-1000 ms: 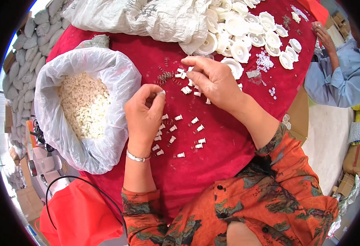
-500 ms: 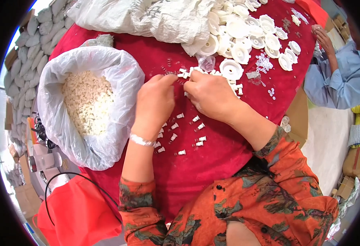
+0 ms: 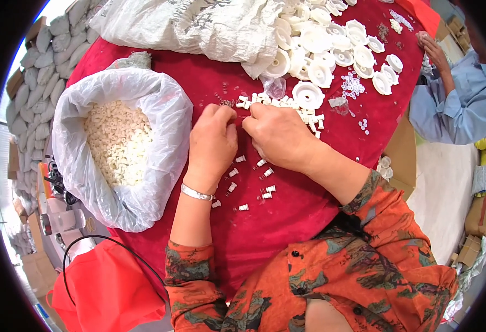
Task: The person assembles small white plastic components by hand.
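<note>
left hand (image 3: 214, 145) + right hand (image 3: 279, 135): fingertips pressed together, pinch contents hidden | small white parts (image 3: 265, 102) scattered on red cloth (image 3: 265, 227) around both hands | plastic bag (image 3: 96, 182) left, rim visible

Small white cylindrical plastic pieces (image 3: 270, 103) lie loose on the red cloth in a dense row just beyond the fingertips of both hands, touching one another, and extend to the right past the right hand (image 3: 279, 135). A thinner scatter of the same pieces (image 3: 254, 188) lies singly, well spaced, between the two wrists, below the left hand (image 3: 214, 141).
</note>
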### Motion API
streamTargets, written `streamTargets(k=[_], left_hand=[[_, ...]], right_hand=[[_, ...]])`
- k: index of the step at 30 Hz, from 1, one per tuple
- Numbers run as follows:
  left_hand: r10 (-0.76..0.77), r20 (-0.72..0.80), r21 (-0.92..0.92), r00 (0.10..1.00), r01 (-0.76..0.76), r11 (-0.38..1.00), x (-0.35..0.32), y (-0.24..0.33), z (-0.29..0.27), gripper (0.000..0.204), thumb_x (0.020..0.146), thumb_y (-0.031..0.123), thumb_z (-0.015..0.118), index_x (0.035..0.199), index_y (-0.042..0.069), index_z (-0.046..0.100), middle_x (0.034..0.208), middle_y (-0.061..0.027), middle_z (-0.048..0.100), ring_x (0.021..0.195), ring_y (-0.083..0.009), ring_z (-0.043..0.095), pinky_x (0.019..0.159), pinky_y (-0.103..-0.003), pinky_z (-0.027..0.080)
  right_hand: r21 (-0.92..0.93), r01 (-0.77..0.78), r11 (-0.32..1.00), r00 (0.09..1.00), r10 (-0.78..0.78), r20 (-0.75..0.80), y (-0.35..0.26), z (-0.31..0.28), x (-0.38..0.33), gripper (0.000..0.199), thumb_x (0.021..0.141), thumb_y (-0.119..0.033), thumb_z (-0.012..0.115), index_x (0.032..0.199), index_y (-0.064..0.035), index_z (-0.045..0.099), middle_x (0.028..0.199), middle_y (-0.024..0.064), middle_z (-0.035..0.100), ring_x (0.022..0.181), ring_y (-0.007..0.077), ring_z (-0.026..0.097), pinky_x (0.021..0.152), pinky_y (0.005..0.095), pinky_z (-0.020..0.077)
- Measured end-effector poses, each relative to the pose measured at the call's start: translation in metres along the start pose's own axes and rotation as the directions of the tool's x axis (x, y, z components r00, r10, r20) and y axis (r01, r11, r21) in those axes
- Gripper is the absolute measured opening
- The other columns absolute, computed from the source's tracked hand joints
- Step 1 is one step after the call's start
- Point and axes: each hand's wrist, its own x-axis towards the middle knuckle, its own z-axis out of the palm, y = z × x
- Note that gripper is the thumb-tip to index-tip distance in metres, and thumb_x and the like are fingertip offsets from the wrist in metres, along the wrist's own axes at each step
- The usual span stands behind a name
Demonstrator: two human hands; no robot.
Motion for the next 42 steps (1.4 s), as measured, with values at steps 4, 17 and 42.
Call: streamTargets(k=[4, 17, 42], left_hand=[[0.061, 0.070, 0.040, 0.996, -0.064, 0.997, 0.001, 0.002, 0.000, 0.025, 0.077, -0.001, 0.060, 0.101, 0.005, 0.064, 0.087, -0.0153, 0.058, 0.083, -0.0343, 0.059, 0.074, -0.041, 0.048], [0.033, -0.093, -0.115, 0.995, -0.044, 0.992, 0.007, -0.001, 0.005, 0.006, 0.078, 0.001, 0.064, 0.083, 0.001, 0.061, 0.074, -0.0094, 0.061, 0.061, -0.0223, 0.059, 0.056, -0.034, 0.045], [-0.293, 0.247, -0.858, 0.924, 0.349, 0.376, 0.001, 0.020, -0.011, 0.003, 0.087, 0.002, 0.060, 0.089, 0.002, 0.059, 0.066, 0.0002, 0.059, 0.054, -0.0039, 0.052, 0.046, -0.017, 0.039]], right_hand=[[0.109, -0.106, 0.988, 0.992, 0.112, -0.057, 0.007, 0.001, 0.002, 0.005, 0.078, -0.006, 0.062, 0.081, -0.0026, 0.058, 0.077, 0.0131, 0.057, 0.071, 0.0296, 0.062, 0.062, 0.0384, 0.0501], [0.849, -0.385, 0.362, 0.876, 0.433, 0.213, 0.017, -0.020, 0.012, 0.014, 0.088, -0.011, 0.063, 0.098, -0.0003, 0.062, 0.078, 0.0010, 0.063, 0.060, 0.0055, 0.056, 0.053, 0.0207, 0.0447], [0.919, -0.380, 0.101, 0.882, 0.339, 0.328, 0.011, -0.037, 0.013, 0.020, 0.090, -0.021, 0.065, 0.098, -0.0030, 0.063, 0.077, -0.0021, 0.061, 0.063, 0.0036, 0.055, 0.053, 0.0178, 0.0413]])
